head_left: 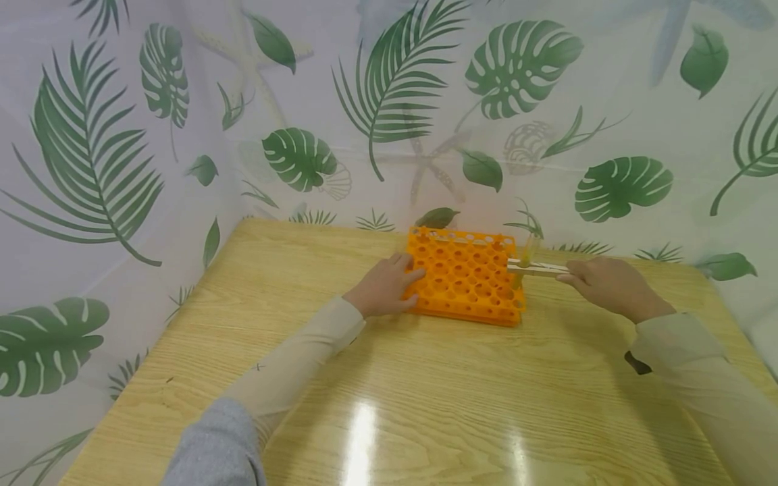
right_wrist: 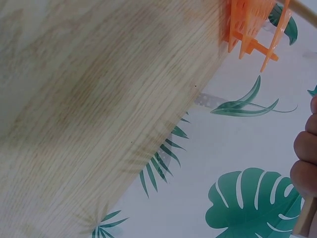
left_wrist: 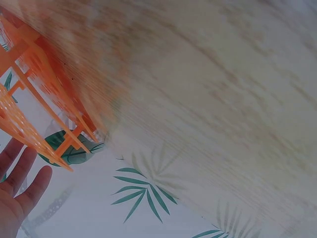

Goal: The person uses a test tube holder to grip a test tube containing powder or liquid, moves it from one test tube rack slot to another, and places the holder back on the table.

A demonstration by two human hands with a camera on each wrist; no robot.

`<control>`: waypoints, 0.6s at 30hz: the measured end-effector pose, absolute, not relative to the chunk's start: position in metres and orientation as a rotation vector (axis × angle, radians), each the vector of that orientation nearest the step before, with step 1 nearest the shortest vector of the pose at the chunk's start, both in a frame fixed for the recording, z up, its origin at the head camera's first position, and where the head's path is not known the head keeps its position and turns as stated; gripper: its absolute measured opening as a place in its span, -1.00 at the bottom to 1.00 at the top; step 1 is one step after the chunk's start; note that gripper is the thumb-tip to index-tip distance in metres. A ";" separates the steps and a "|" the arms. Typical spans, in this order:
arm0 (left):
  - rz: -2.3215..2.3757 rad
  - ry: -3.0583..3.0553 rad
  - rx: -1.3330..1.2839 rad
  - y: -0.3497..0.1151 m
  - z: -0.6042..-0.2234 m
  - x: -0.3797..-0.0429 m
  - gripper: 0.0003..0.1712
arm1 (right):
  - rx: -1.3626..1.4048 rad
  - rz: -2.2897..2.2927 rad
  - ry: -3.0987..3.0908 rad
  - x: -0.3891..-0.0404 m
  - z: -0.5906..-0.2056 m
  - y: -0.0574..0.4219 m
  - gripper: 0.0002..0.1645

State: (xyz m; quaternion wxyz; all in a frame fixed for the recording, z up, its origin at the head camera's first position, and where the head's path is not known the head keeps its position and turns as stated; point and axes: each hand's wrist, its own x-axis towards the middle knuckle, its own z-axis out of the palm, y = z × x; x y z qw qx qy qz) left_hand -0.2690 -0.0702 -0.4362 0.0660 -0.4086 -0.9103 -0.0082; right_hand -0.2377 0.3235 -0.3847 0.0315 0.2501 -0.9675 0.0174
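Note:
An orange test tube rack point(head_left: 464, 273) with rows of round holes stands near the back of the table. My left hand point(head_left: 389, 283) is at its left end, fingers spread and touching that side; the left wrist view shows these fingers point(left_wrist: 37, 186) nearly straight beside the rack's end. My right hand point(head_left: 608, 283) grips a wooden test tube clamp point(head_left: 547, 268) that points left to the rack's right end. At the clamp's far end a glass test tube point(head_left: 530, 251) with yellowish contents stands slightly tilted; I cannot tell whether it sits in a hole.
The rack stands on a light wood-grain table point(head_left: 425, 405). Close behind it hangs a white cloth point(head_left: 419, 135) printed with green leaves, which also runs along the left side.

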 end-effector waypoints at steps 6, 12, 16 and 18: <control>-0.018 -2.752 -1.230 -0.070 -0.436 -0.269 -0.50 | 0.788 0.044 -2.973 -0.237 -0.384 0.323 -0.65; -0.020 -2.768 -1.223 -0.070 -0.436 -0.269 -0.49 | 0.769 0.039 -2.993 -0.236 -0.382 0.323 -0.66; -0.016 -2.765 -1.220 -0.070 -0.436 -0.269 -0.50 | 0.773 0.036 -2.996 -0.237 -0.381 0.322 -0.69; -0.024 -2.769 -1.219 -0.070 -0.436 -0.269 -0.51 | 0.778 0.026 -2.994 -0.237 -0.380 0.323 -0.71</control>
